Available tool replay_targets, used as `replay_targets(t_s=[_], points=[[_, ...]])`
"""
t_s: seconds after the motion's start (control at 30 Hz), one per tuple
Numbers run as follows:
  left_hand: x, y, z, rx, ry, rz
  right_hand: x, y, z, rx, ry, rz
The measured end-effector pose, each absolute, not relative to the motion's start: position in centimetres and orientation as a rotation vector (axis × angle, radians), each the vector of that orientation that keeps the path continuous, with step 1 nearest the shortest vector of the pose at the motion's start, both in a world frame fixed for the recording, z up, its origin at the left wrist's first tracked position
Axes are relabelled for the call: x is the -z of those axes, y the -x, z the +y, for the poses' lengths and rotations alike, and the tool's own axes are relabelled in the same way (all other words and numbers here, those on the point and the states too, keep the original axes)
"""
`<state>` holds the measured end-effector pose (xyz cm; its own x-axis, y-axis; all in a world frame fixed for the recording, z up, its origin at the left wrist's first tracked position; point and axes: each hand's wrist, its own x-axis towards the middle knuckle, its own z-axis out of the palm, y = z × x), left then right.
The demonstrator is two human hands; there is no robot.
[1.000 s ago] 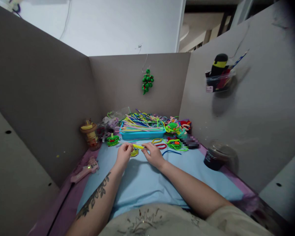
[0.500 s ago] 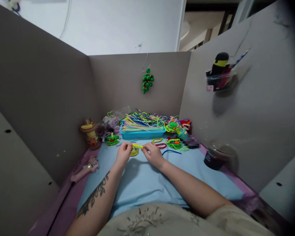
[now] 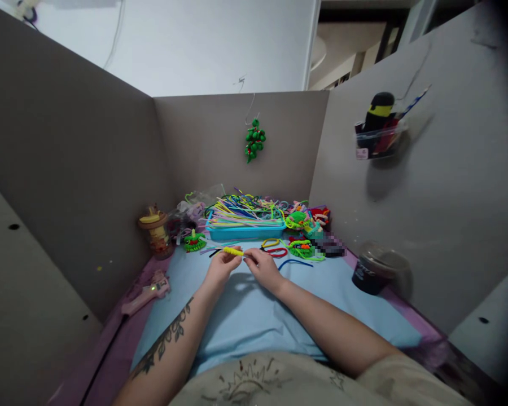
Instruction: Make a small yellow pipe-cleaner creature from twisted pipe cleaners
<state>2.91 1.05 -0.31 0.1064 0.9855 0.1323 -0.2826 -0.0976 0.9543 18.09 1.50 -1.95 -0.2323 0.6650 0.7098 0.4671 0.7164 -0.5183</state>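
A short yellow coil of wound pipe cleaner [image 3: 232,251] spans the gap between my two hands above the blue cloth. My left hand [image 3: 220,267] is closed on its left part, fingers beneath and thumb in front. The fingers of my right hand [image 3: 264,267] pinch its right end. Just beyond the right hand lie scissors with one yellow and one red handle loop [image 3: 276,252]; their blades are mostly hidden. A blue pipe cleaner [image 3: 295,261] lies to the right of that hand.
A blue tray [image 3: 245,233] heaped with pipe cleaners stands at the back. Green pipe-cleaner figures [image 3: 194,241] lie around it. A pink glue gun [image 3: 147,294] and a drink cup [image 3: 156,234] are at left, a dark lidded tub [image 3: 370,270] at right. Grey panels [image 3: 237,124] enclose the table.
My left hand has turned and moved slightly right, so more of the yellow coil shows over its fingers. The yellow loop that hung below the hands is out of sight. The right hand barely moved.
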Motion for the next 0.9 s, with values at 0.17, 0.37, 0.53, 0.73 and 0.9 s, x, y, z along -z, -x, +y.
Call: replay_targets(t_s=[0.17,0.37,0.53,0.73,0.9], points=[[0.9,-2.9,1.2,-1.336,-1.141,0.841,2.0,-17.9,1.2,-0.269,0.851,-1.93],[0.5,-3.0,1.0,-1.404,-1.068,0.844,2.0,-17.9,1.3,-0.252,0.914,-1.95],[0.4,-3.1,1.0,-1.471,-1.053,0.823,1.4,-17.7,1.1,-0.216,0.932,-1.953],[0.2,-2.9,1.1,-1.499,-1.039,0.829,0.8,-17.4,0.9,-0.194,0.937,-1.958],[-0.4,-2.4,1.2,-1.564,-1.014,0.86,0.8,-17.4,1.0,-0.207,0.94,-1.952]])
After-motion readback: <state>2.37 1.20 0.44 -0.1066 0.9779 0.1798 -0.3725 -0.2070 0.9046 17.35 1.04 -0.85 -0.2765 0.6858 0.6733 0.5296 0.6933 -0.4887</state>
